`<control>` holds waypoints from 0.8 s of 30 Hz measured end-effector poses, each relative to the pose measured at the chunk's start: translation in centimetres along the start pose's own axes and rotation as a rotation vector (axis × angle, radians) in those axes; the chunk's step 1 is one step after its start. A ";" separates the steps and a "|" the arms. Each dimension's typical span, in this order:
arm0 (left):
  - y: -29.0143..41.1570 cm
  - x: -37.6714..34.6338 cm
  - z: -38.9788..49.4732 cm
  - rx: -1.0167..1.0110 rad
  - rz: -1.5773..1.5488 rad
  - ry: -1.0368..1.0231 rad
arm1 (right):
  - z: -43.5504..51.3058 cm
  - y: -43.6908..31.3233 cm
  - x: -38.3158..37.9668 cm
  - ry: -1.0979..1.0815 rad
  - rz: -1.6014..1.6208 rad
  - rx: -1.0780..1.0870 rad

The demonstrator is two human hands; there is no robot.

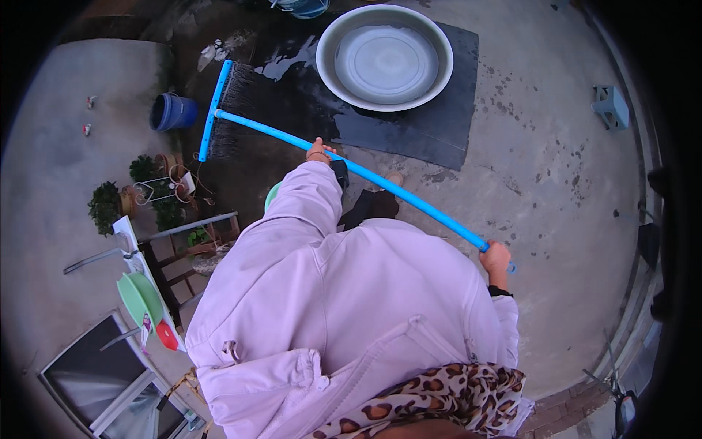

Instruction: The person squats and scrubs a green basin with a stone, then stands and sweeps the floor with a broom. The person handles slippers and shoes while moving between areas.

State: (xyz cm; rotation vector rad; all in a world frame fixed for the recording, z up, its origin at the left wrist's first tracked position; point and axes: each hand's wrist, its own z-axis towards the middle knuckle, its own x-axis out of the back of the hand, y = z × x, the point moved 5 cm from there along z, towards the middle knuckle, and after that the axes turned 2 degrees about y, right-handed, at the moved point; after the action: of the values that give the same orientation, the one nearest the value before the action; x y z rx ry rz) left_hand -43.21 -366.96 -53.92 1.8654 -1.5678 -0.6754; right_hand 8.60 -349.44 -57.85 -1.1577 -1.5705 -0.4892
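A blue long-handled push broom (384,184) slants across in front of me. Its blue bar head (215,110), with dark bristles, is at the far left over wet dark ground. My left hand (320,151) grips the handle about midway. Near the handle's end, by a small hanging loop, my right hand (495,258) is closed around it. Beyond my hands, a large round metal basin (385,107) rests on a black mat (463,99). Water seems to lie in the basin. Wet patches shine on the mat between the broom head and the basin.
A blue bucket (181,112) lies or leans beside the broom head. Potted plants (105,206) and a metal rack (189,226) stand to my left, near a green basin (139,298). A light blue stool (611,107) is at the far right on the concrete floor (554,170).
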 end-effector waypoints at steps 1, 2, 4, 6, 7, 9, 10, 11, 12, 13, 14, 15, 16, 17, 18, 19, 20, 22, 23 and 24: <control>-0.9 0.3 0.3 -0.024 0.018 -0.016 | -0.5 0.0 -1.4 -0.001 0.010 -0.001; -2.0 0.8 0.7 -0.012 0.001 -0.010 | -1.1 0.5 -2.9 -0.010 0.018 0.000; -3.3 2.0 0.6 0.006 -0.003 -0.001 | -2.4 1.2 -4.1 -0.028 0.006 0.003; -4.5 2.8 0.4 0.016 -0.025 -0.013 | -3.4 1.8 -4.4 -0.028 -0.004 0.010; -5.0 3.3 0.3 0.028 -0.015 -0.008 | -3.9 2.1 -4.4 -0.024 -0.012 0.013; -5.9 3.9 0.2 0.053 -0.002 -0.007 | -4.7 2.5 -4.1 -0.013 -0.023 0.014; -5.9 4.6 0.2 0.058 0.028 0.029 | -5.5 2.4 -3.8 -0.017 -0.028 0.011; -6.3 4.9 0.2 0.071 0.015 0.025 | -5.9 2.6 -3.9 -0.049 -0.029 0.002; -6.8 5.3 0.1 0.084 0.004 0.023 | -6.6 2.7 -3.7 -0.027 -0.028 -0.008; -7.4 5.6 0.0 0.101 -0.005 0.021 | -7.1 2.9 -3.6 -0.040 -0.029 -0.027; -7.9 6.1 0.0 0.102 0.058 0.028 | -7.8 3.1 -3.7 -0.042 -0.018 -0.034; -8.6 6.6 -0.1 0.117 0.059 0.037 | -8.5 3.5 -3.8 -0.067 -0.043 -0.058; -9.4 7.0 -0.2 0.132 0.058 0.044 | -9.1 3.8 -3.8 -0.075 -0.057 -0.065; -10.2 7.6 -0.3 0.146 0.058 0.054 | -9.8 4.2 -3.8 -0.080 -0.070 -0.069; -10.9 7.9 -0.4 0.151 0.043 0.056 | -10.2 4.6 -3.8 -0.085 -0.084 -0.069; -11.6 8.2 -0.6 0.154 0.030 0.058 | -10.7 5.0 -3.7 -0.084 -0.095 -0.068; -12.2 8.7 -0.8 0.172 0.019 0.074 | -11.1 5.3 -3.6 -0.087 -0.106 -0.066; -13.0 9.0 -1.1 0.178 0.024 0.069 | -11.7 6.0 -3.4 -0.086 -0.115 -0.074; -13.3 9.3 -1.3 0.178 0.027 0.072 | -11.9 6.2 -3.3 -0.085 -0.119 -0.078; -13.5 9.5 -1.4 0.180 0.020 0.074 | -12.2 6.4 -3.2 -0.089 -0.124 -0.082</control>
State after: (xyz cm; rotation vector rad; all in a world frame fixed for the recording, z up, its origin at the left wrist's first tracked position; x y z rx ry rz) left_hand -31.43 -374.56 -62.79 1.9773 -1.6432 -0.4645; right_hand 20.12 -357.60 -58.19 -1.1618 -1.7203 -0.5959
